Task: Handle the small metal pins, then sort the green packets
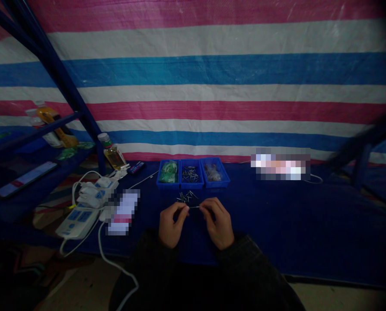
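Observation:
A thin metallic rod (194, 207) spans the gap between my two hands. My left hand (173, 223) pinches its left end between thumb and forefinger, and my right hand (218, 222) pinches the right end. Just beyond my fingers, a small pile of thin metal pieces (188, 197) lies on the dark blue table (277, 224). Behind the pile stand three blue trays side by side: the left tray (168, 186) holds green packets, the middle tray (192, 186) holds loose metal pieces, and the right tray (216, 185) holds small items in clear plastic.
White power strips (78, 220) with plugs and cables lie at the left, beside a blurred-out phone (124, 212). A bottle (111, 151) stands behind them. A pixelated object (280, 164) sits at the back right. Blue frame bars (66, 90) rise at the left.

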### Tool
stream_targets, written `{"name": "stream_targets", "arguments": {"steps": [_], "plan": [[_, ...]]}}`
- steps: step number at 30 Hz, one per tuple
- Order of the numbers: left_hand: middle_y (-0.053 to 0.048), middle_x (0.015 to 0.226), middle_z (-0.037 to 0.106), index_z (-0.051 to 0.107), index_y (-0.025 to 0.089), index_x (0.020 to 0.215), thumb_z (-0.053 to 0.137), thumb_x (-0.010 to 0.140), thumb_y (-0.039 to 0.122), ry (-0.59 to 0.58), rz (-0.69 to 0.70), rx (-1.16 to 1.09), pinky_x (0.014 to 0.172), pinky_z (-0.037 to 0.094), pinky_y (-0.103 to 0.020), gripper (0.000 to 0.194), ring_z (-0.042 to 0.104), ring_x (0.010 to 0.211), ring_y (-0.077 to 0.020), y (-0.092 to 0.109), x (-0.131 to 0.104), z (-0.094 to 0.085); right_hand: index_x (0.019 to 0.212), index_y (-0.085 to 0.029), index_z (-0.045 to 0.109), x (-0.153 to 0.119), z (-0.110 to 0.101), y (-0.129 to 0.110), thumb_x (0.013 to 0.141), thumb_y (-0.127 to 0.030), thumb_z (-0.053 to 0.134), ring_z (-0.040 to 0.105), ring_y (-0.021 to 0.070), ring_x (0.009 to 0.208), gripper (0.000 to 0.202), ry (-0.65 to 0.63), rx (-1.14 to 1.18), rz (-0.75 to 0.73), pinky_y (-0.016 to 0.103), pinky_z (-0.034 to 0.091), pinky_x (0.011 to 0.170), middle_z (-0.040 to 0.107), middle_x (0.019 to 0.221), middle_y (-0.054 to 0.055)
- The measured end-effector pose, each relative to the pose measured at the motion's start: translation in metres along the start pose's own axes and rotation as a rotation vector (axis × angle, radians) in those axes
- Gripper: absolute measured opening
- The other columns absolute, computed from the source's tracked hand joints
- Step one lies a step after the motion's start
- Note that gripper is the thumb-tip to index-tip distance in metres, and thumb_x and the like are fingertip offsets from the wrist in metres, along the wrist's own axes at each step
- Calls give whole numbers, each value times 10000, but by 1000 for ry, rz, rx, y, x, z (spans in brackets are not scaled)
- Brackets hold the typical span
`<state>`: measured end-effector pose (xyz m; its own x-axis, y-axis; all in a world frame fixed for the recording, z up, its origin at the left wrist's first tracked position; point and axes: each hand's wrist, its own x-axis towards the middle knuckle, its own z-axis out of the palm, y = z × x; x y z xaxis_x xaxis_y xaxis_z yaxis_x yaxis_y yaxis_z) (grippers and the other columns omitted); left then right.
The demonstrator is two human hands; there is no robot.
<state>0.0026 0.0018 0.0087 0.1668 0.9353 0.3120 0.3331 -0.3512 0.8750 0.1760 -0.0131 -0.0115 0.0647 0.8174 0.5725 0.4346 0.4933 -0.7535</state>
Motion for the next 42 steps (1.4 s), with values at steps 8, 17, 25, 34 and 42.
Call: {"name": "stream_targets", "arguments": {"steps": [8, 17, 25, 34, 42], "plan": [[-9, 761, 688, 672, 186, 837, 565, 993, 292, -37, 2, 1, 723, 478, -256, 217, 659, 730, -164, -2, 0, 0, 914, -220, 640, -1, 1, 0, 981, -146, 526, 636, 199, 861, 151, -11, -5, -40, 320, 519, 755, 624, 930, 59], [-11, 777, 704, 673, 181, 858, 567, 992, 282, -93, 14, 3, 749, 477, -256, 199, 672, 749, -165, -6, 0, 2, 920, -216, 652, 0, 2, 0, 978, -142, 542, 645, 199, 851, 145, -68, 16, -46, 318, 521, 757, 642, 917, 57], [-20, 779, 718, 690, 179, 826, 580, 983, 266, -113, 34, 32, 743, 470, -257, 211, 673, 752, -165, -1, 0, 3, 866, -218, 634, -1, 4, 3, 996, -169, 531, 645, 190, 800, 173, -127, -9, -27, 306, 499, 743, 649, 853, 38], [-19, 784, 725, 710, 184, 844, 592, 978, 272, -75, 31, 34, 736, 474, -259, 199, 674, 740, -166, -1, 0, 2, 863, -219, 603, -1, 4, 4, 1004, -170, 514, 620, 182, 768, 174, -99, -32, 10, 298, 473, 716, 627, 840, 28], [-10, 753, 708, 698, 185, 817, 585, 981, 293, -28, -2, 46, 704, 467, -261, 226, 657, 716, -163, -3, 1, 2, 915, -220, 610, 0, 2, 2, 985, -130, 526, 614, 185, 817, 142, -37, 13, -27, 306, 501, 740, 617, 897, 40]]}}
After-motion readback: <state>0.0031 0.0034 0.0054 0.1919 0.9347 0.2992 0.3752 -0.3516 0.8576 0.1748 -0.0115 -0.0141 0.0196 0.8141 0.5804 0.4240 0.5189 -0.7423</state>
